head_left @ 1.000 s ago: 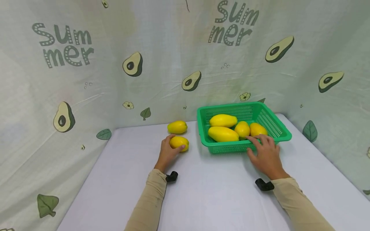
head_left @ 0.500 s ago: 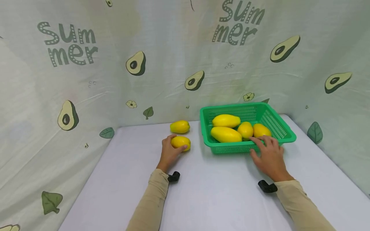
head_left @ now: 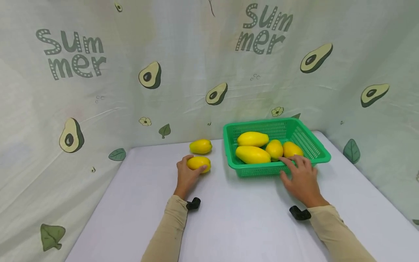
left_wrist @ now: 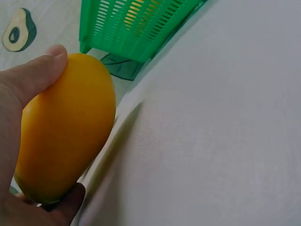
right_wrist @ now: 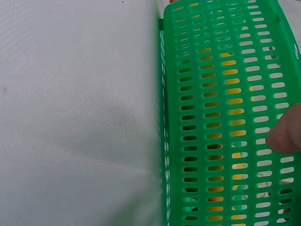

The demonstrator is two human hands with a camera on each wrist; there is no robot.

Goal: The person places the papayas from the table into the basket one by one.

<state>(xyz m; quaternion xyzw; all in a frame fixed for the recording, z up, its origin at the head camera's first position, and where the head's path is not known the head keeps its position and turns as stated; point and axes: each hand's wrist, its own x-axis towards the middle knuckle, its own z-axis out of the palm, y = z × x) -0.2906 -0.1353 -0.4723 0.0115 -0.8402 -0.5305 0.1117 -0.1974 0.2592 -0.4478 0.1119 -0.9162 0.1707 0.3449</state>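
My left hand (head_left: 187,177) grips a yellow mango (head_left: 198,164), with the thumb on its near right side and fingers round the back. In the left wrist view the mango (left_wrist: 68,127) lies between thumb and fingers, close over the white cloth; whether it touches the cloth I cannot tell. Just behind it lies a second yellow fruit (head_left: 201,146). My right hand (head_left: 302,181) holds the front rim of a green plastic basket (head_left: 258,170): fingers go over the rim, and the thumb (right_wrist: 286,134) is against the outer wall. Several yellow fruits (head_left: 252,155) lie in the basket.
A white cloth covers the table (head_left: 242,218). Behind and at the sides hangs a pale curtain (head_left: 183,47) printed with avocados and leaves. The basket stands at the back right, near the curtain. Each wrist wears a small black camera (head_left: 300,213).
My left hand has moved slightly left with the mango, away from the basket. The right hand stays on the basket rim. The head view has shifted a little.
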